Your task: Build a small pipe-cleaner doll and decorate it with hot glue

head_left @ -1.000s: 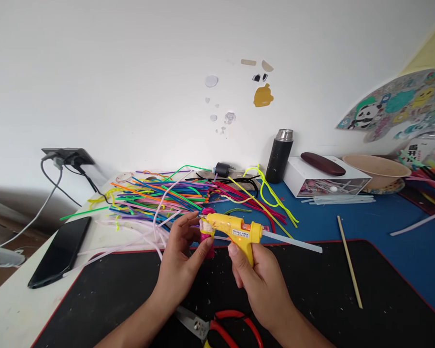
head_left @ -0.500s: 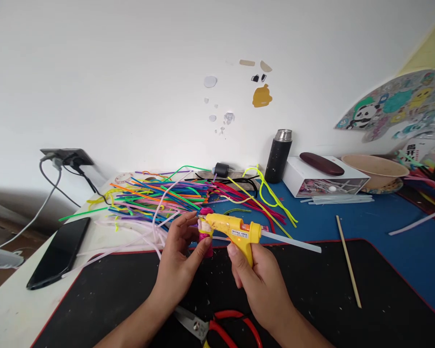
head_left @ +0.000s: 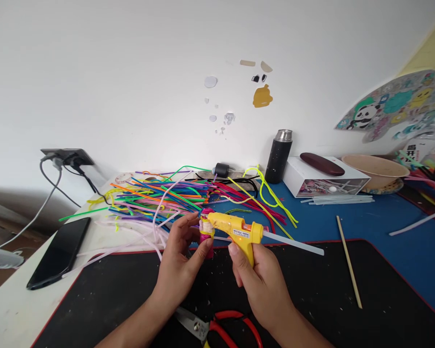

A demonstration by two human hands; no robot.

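Observation:
My right hand (head_left: pixel 257 278) is closed round the handle of a yellow hot glue gun (head_left: pixel 235 229), its nozzle pointing left. A long translucent glue stick (head_left: pixel 295 242) sticks out of the gun's back end. Between the fingertips and thumb of my left hand (head_left: pixel 183 246) is a small pipe-cleaner figure (head_left: pixel 207 237), magenta at top and bottom with a cream part and a yellow band. The gun's nozzle meets the upper part of the figure; whether it touches cannot be made out. Below the hands lie red-handled scissors (head_left: pixel 235 328), partly out of view.
Many coloured pipe cleaners (head_left: pixel 166 195) spread behind my hands. A phone (head_left: pixel 60 252) lies at left, a wooden stick (head_left: pixel 349 261) at right on the black mat (head_left: pixel 311 299). Along the back stand a black bottle (head_left: pixel 278 157), a white box (head_left: pixel 328 176) and a beige bowl (head_left: pixel 377 166).
The glue gun has shifted very slightly to the right, and the figure with it. Both hands keep their hold; everything else stays in place.

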